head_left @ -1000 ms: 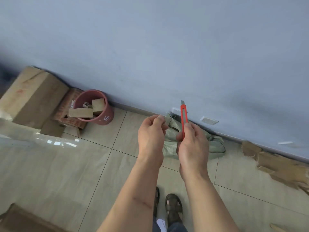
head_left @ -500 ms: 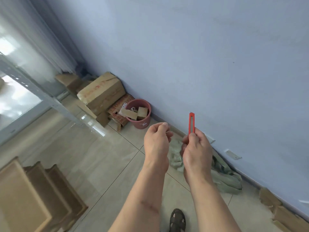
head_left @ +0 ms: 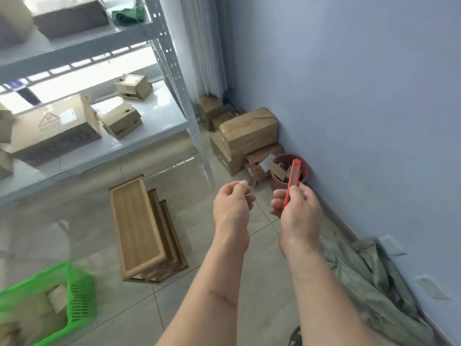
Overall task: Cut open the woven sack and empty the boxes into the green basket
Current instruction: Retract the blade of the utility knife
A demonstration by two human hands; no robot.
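Since the earlier frames the view has swung left, bringing a green basket and a grey shelf rack into sight, while the hands have drifted apart and the red cutter now leans toward the right.

Nearest, the woven sack lies crumpled and flat on the tiled floor along the base of the blue wall, under and to the right of the right forearm. At lower left the green basket stands on the floor, blurred, with pale boxes inside it.

Both hands hover side by side, apart from each other. The right hand has its fingers curled and thumb pressed around the lower end of the red cutter, which points up; whether a blade is out cannot be told. The left hand has its fingers curled in, thumb and forefinger pinched on something thin and pale, too small to identify.

Beyond the hands, a stack of wooden trays rests on the floor. Farther on, a reddish bucket with cardboard scraps stands against the wall beside piled cardboard cartons. On the left, the shelf rack carries more boxes.
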